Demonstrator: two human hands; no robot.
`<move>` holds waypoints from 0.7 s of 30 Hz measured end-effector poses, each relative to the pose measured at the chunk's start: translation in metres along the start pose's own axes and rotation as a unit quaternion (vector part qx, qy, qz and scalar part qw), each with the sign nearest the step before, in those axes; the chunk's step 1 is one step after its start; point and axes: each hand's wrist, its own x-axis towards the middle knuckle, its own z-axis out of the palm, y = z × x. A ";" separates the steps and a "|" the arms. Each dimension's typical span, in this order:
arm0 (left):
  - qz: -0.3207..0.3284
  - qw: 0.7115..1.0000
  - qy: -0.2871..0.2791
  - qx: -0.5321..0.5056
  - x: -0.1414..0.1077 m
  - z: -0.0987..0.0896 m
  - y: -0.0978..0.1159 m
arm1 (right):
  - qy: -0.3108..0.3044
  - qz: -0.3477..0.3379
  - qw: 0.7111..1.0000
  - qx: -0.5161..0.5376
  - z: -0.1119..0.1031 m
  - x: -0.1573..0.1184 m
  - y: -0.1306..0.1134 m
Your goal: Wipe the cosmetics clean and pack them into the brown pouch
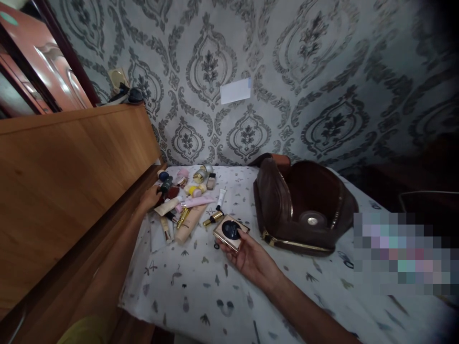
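In my right hand (251, 260) is a square gold-edged compact (229, 231) with a dark round label, held between thumb and fingers above the patterned cloth. My left hand (150, 197) reaches to the left edge of a pile of cosmetics, its fingers beside a dark bottle (166, 184); whether they grip it is unclear. The pile includes a beige tube (191, 223), a pink tube (198, 201) and several jars and bottles. A gold and black lipstick (213, 219) lies just left of the compact. To the right stands a brown bag (304, 210), unzipped and open.
A wooden panel (79, 157) borders the cloth-covered surface (201, 296) on the left, with small items on its top. Patterned wallpaper rises behind, bearing a white card (235, 91). A blurred, pixelated patch covers the right side.
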 end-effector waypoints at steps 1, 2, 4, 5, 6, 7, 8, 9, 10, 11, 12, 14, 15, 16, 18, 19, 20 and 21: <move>-0.003 1.000 0.000 0.007 -0.003 -0.004 -0.002 | 0.000 0.001 1.000 -0.001 0.001 -0.001 0.000; -0.008 1.000 0.003 0.016 -0.005 -0.008 -0.003 | -0.001 0.002 1.000 -0.002 0.002 -0.001 -0.001; -0.010 0.999 0.022 0.035 -0.009 -0.015 0.002 | -0.003 0.006 1.000 -0.005 0.003 -0.002 -0.001; -0.001 0.998 0.035 0.043 -0.013 -0.016 0.007 | -0.002 0.007 1.000 -0.006 0.003 -0.002 -0.002; 0.017 0.998 0.047 0.047 -0.017 -0.016 0.014 | -0.002 0.008 1.000 -0.006 0.003 -0.002 -0.002; 0.045 0.996 0.054 0.047 -0.023 -0.014 0.023 | -0.002 0.009 1.000 -0.006 0.003 -0.001 -0.002; 0.081 0.994 0.055 0.044 -0.030 -0.010 0.033 | -0.003 0.010 1.000 -0.004 0.002 -0.001 -0.002; 0.124 0.990 0.048 0.037 -0.039 -0.005 0.043 | -0.006 0.009 1.000 -0.002 0.001 -0.001 -0.002; 0.167 0.985 0.035 0.030 -0.048 0.001 0.054 | -0.008 0.008 1.000 -0.002 0.001 0.000 -0.002; 0.204 0.978 0.022 0.025 -0.057 0.007 0.063 | -0.011 0.007 1.000 -0.002 0.000 0.000 -0.002; 0.233 0.972 0.008 0.022 -0.066 0.013 0.073 | -0.015 0.005 1.000 -0.002 -0.001 0.000 -0.001; 0.255 0.967 -0.005 0.025 -0.082 0.023 0.088 | -0.020 0.003 1.000 -0.002 -0.001 0.000 -0.001; 0.250 0.968 -0.004 0.030 -0.089 0.025 0.094 | -0.021 0.003 1.000 -0.002 -0.002 0.000 0.000; 0.237 0.971 0.003 0.035 -0.095 0.026 0.100 | -0.020 0.002 1.000 -0.001 -0.002 0.000 0.000; 0.203 0.978 0.022 0.048 -0.105 0.026 0.110 | -0.017 0.001 1.000 -0.001 -0.002 0.000 0.000; 0.189 0.980 0.029 0.052 -0.109 0.026 0.115 | -0.016 0.002 1.000 -0.002 -0.002 0.000 0.000; 0.177 0.982 0.034 0.054 -0.113 0.025 0.120 | -0.016 0.002 1.000 -0.002 -0.002 0.001 0.000; 0.169 0.983 0.036 0.053 -0.117 0.024 0.124 | -0.018 0.003 1.000 -0.002 -0.003 0.001 0.000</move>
